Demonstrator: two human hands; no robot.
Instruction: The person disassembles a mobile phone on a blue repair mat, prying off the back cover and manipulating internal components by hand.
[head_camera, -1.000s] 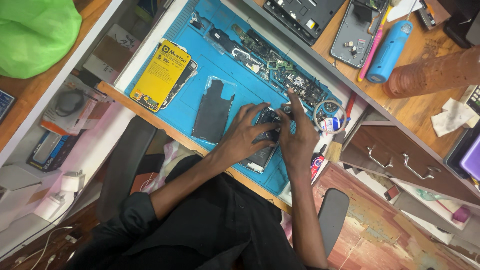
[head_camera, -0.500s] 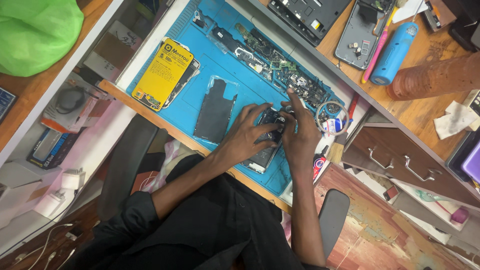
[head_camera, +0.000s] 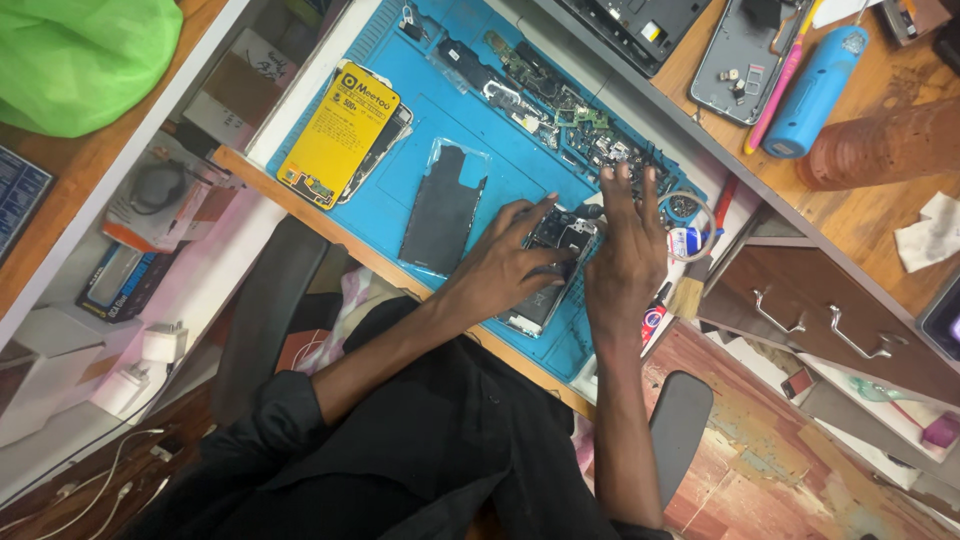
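Note:
An opened phone (head_camera: 532, 308) with its insides showing lies on a blue work mat (head_camera: 450, 120) near the desk's front edge. My left hand (head_camera: 508, 265) grips the phone from the left, fingertips pressed on its upper half. My right hand (head_camera: 626, 250) rests at the phone's right edge with its fingers stretched out and apart, reaching over small parts on the mat. A small dark piece (head_camera: 588, 212) sits between the two hands; whether either hand holds it is unclear.
A black back cover in a clear sleeve (head_camera: 440, 210) and a yellow battery (head_camera: 340, 135) lie left on the mat. Circuit boards (head_camera: 560, 100) line its far edge. A brush (head_camera: 690, 292), blue cylinder (head_camera: 815, 90), wooden drawers (head_camera: 820, 320) and a green bag (head_camera: 80, 60) surround it.
My right hand has lifted its fingers off the phone and spread them toward the far parts. My left hand has stayed on the phone.

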